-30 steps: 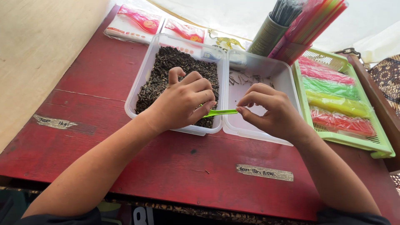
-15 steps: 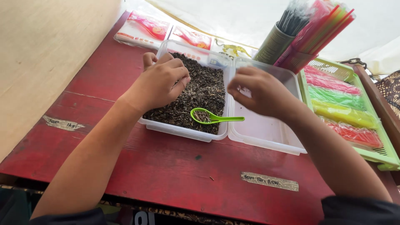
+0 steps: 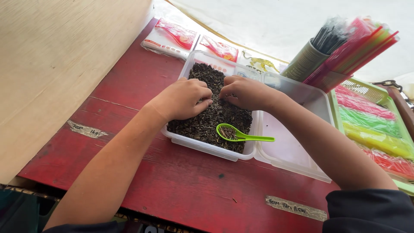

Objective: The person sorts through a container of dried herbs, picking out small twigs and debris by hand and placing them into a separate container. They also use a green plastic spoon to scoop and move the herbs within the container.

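Red table (image 3: 181,185), left hand (image 3: 183,100) & right hand (image 3: 246,91) fingers curled into seeds (image 3: 207,125) (grip unclear), green spoon (image 3: 241,136) resting nearby

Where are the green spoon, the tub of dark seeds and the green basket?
green spoon (image 3: 241,135), head view, on the neck where bowl meets handle.
tub of dark seeds (image 3: 206,149), head view, on its clear near wall.
green basket (image 3: 361,87), head view, on its far meshed rim.

A small stall or shop: a worn red counter (image 3: 129,142) carries sealed snack packets (image 3: 174,34), bundled coloured straws (image 3: 358,47) and a green basket (image 3: 366,92) of bright packets.
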